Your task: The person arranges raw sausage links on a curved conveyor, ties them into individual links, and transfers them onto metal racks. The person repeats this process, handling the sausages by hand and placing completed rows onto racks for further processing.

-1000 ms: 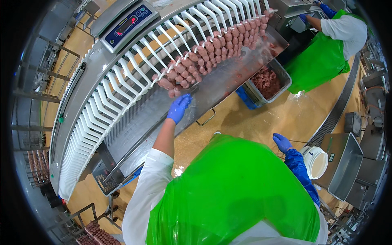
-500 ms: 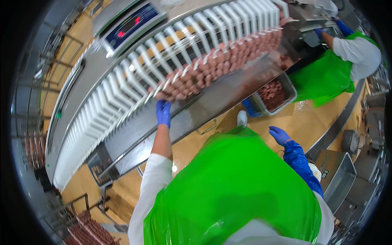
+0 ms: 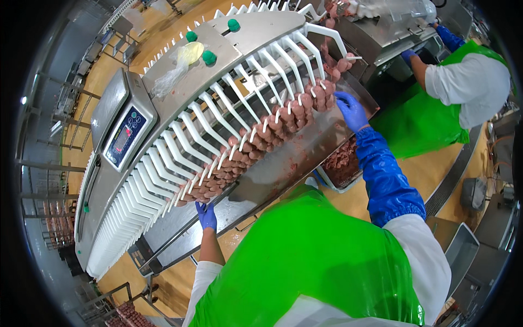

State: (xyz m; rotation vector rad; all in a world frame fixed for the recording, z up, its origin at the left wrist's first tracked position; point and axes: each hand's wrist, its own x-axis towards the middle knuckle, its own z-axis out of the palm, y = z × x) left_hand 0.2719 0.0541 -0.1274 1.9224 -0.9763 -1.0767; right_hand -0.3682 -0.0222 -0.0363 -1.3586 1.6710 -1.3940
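Row of pinkish-brown linked sausages [image 3: 261, 139]: hung in loops from the white plastic prongs [image 3: 218, 117] of a curved stainless-steel conveyor machine, running diagonally from lower left of centre to the upper right of the frame. Left hand [image 3: 206, 216], in a blue glove: at the lower left end of the row, fingers raised to the lowest sausages and touching them; whether the grip is closed on them cannot be told. Right hand [image 3: 352, 110], blue glove with long blue sleeve cover: at the upper right end of the row, fingers curled loosely against the sausages there; grip partly closed, hold not clear. Sloped steel tray [image 3: 283, 163]: directly beneath the row, smeared with meat residue. Grey bin of loose sausage pieces [image 3: 343, 169]: just below the tray, right of centre. Green plastic apron [image 3: 305, 261]: worn by the person, filling the lower centre. Digital scale display with blue panel [image 3: 124, 136]: on the machine, left of centre. Crumpled clear plastic bag [image 3: 177, 65] and green knobs [image 3: 210, 57]: on the machine top, upper centre. Second person in green apron and white sleeves [image 3: 463, 82]: upper right, at the adjoining steel equipment, well apart from the row's lower end.
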